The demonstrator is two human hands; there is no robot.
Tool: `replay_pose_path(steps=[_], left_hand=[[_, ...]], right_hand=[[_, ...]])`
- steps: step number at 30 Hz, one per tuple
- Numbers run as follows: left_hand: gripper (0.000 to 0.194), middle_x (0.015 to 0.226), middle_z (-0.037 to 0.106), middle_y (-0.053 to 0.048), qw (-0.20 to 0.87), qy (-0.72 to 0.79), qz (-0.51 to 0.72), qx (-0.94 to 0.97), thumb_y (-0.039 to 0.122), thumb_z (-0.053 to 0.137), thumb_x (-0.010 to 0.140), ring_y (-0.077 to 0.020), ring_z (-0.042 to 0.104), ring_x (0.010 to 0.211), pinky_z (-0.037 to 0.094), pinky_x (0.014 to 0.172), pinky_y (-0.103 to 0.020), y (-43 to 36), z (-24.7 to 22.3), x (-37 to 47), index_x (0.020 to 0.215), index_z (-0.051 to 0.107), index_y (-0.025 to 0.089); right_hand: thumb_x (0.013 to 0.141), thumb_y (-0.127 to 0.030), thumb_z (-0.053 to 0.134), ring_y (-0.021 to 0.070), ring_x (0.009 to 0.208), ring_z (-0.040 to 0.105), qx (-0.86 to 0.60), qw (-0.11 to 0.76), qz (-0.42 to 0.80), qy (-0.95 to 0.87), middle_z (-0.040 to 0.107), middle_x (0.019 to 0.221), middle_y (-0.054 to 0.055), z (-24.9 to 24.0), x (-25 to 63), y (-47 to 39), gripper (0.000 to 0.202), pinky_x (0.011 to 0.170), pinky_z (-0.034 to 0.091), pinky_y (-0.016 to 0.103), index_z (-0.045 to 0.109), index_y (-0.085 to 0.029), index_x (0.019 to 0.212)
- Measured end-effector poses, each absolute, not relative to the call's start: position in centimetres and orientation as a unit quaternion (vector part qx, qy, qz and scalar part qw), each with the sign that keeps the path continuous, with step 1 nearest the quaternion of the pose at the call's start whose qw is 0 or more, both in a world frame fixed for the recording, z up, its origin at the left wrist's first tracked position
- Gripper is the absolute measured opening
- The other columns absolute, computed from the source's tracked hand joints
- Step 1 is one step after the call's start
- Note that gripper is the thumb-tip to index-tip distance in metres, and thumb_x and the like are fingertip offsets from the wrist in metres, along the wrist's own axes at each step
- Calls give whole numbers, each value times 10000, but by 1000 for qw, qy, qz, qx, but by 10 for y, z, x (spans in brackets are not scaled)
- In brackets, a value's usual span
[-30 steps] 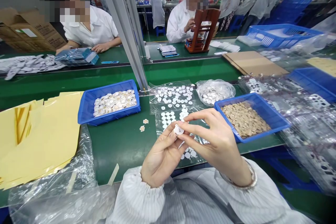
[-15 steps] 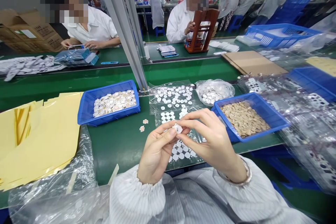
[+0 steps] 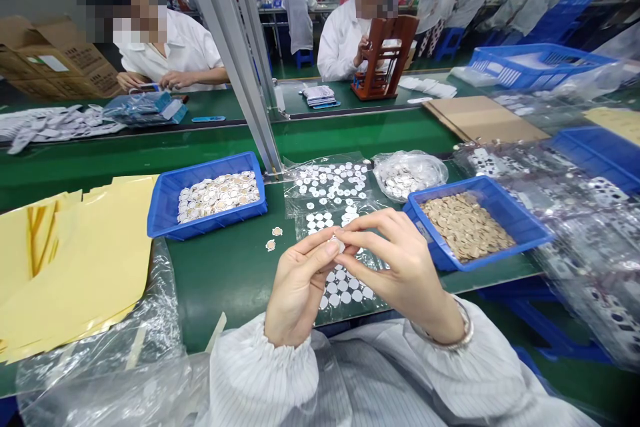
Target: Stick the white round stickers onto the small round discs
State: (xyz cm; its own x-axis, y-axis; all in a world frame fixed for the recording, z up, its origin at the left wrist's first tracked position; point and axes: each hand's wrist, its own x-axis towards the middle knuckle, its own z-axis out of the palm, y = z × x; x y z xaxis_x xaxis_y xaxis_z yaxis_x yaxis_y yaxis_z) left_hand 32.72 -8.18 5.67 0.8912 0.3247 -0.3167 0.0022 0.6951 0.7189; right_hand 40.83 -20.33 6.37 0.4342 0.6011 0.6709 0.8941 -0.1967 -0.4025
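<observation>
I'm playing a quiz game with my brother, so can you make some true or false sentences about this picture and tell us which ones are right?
1. The left hand and right hand both have fingers on one small white piece. True.
2. The right blue tray is full of yellow sheets. False: the right blue tray holds tan pieces.
3. Two loose pieces lie on the green table, near the left blue tray. True.
4. The cardboard sheet lies in front of the hands, at the near edge. False: the cardboard sheet lies beyond the right blue tray.
5. A clear bag with pale pieces in it is next to the right blue tray. True.
</observation>
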Motion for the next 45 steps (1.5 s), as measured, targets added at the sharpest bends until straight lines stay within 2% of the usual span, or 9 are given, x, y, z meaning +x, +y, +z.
replay_pose_path(steps=[5, 13, 22, 27, 34, 39, 42, 45], left_hand=[[192, 835, 782, -46, 894, 218, 91, 381, 142, 727, 739, -159, 723, 828, 541, 854, -259, -82, 56, 326, 930, 740, 160], [195, 850, 785, -58, 884, 230, 116, 390, 145, 751, 717, -179, 729, 841, 555, 798, -242, -87, 57, 326, 911, 740, 165], [238, 926, 775, -77, 873, 203, 120, 426, 251, 620, 854, -193, 717, 919, 529, 860, -256, -87, 56, 325, 1042, 725, 152], [214, 930, 776, -59, 867, 195, 131, 440, 244, 659, 825, -184, 714, 921, 527, 860, -241, -88, 53, 325, 1012, 735, 173], [184, 842, 782, -12, 887, 191, 139, 397, 189, 753, 730, -102, 713, 769, 543, 752, -162, -90, 52, 326, 914, 744, 190], [183, 747, 771, -4, 881, 200, 160, 398, 183, 789, 680, -106, 709, 711, 547, 704, -171, -89, 43, 331, 855, 738, 183], [270, 764, 773, -11, 873, 222, 129, 414, 201, 792, 682, -125, 715, 755, 540, 728, -192, -86, 30, 336, 940, 717, 180], [402, 800, 775, -21, 862, 235, 63, 444, 265, 742, 753, -157, 710, 884, 515, 873, -261, -84, 17, 338, 1136, 644, 191]], right_hand=[[828, -210, 675, 182, 807, 608, -746, 402, -186, -498, 700, 879, 47, 62, 409, -203, 106, 705, 460, 351, 674, -177, 928], [841, -231, 666, 182, 815, 617, -737, 428, -158, -499, 700, 887, 48, 60, 411, -203, 127, 706, 479, 353, 661, -189, 961], [820, -238, 701, 176, 861, 608, -715, 493, -89, -488, 676, 924, 33, 46, 421, -206, 209, 762, 497, 371, 637, -219, 1019], [816, -205, 702, 173, 861, 606, -706, 506, -91, -487, 666, 920, 31, 46, 420, -205, 222, 755, 504, 370, 633, -219, 1027], [842, -145, 651, 174, 831, 605, -714, 471, -145, -498, 663, 923, 48, 51, 412, -201, 193, 700, 494, 352, 627, -205, 1023], [851, -151, 640, 170, 849, 605, -735, 420, -172, -503, 674, 928, 48, 47, 409, -201, 181, 739, 470, 343, 620, -187, 1027], [875, -201, 616, 175, 861, 599, -765, 360, -173, -505, 679, 933, 51, 37, 408, -205, 134, 751, 452, 342, 626, -173, 1006], [903, -266, 581, 181, 867, 609, -788, 311, -139, -513, 690, 933, 47, 24, 421, -213, 132, 739, 452, 334, 634, -175, 983]])
